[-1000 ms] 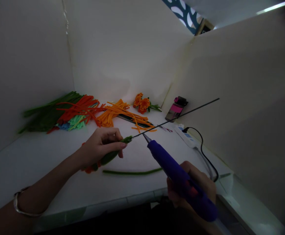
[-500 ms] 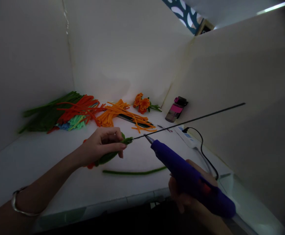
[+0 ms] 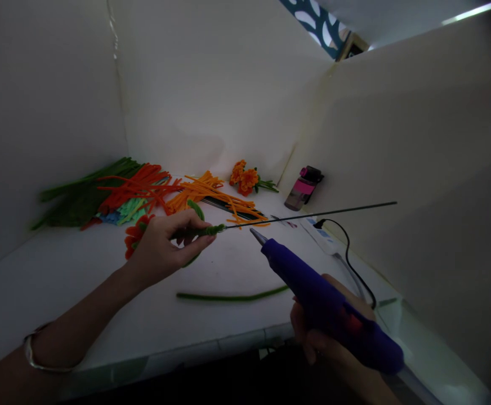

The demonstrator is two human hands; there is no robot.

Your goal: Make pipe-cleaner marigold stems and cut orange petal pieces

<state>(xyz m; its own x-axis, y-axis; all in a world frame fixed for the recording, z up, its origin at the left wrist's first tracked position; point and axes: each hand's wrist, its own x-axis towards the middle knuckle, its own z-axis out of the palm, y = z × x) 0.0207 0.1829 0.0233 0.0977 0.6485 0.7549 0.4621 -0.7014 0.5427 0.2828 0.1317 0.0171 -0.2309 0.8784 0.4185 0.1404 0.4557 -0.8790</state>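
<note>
"Two hands in view. State of the fingers?"

"Left hand (image 3: 165, 242): fingers and thumb pinching the green wrapped stem (image 3: 215, 229), close to where the dark rod (image 3: 313, 215) emerges. Right hand (image 3: 334, 354): fingers curled around the purple glue gun (image 3: 300, 287); forefinger hidden, so whether it squeezes I cannot tell."

"Position of the stem?"

"Held above the middle of the worktop (image 3: 102, 292). Red-orange flower (image 3: 132, 232) shows partly behind the left hand, toward the left edge; the hand hides any join. The rod's free end points toward the right edge. The gun's metal nozzle (image 3: 257, 236) appears just below the rod; contact not evident. Loose green strip (image 3: 232, 297) near the front edge, orange strips (image 3: 195, 194) toward the back edge."

"Handling estimate?"

"Judged, not measured: flower and stem light, soft, fuzzy; petals easily crushed. Rod thin, fairly stiff; its long end probably swings with a slight wrist turn. Best hold: the wrapped stem beside the rod, as here, clear of the petals. Gun likely heavier, hard, smooth; take it by the body, behind the nozzle, which may be hot."
</note>
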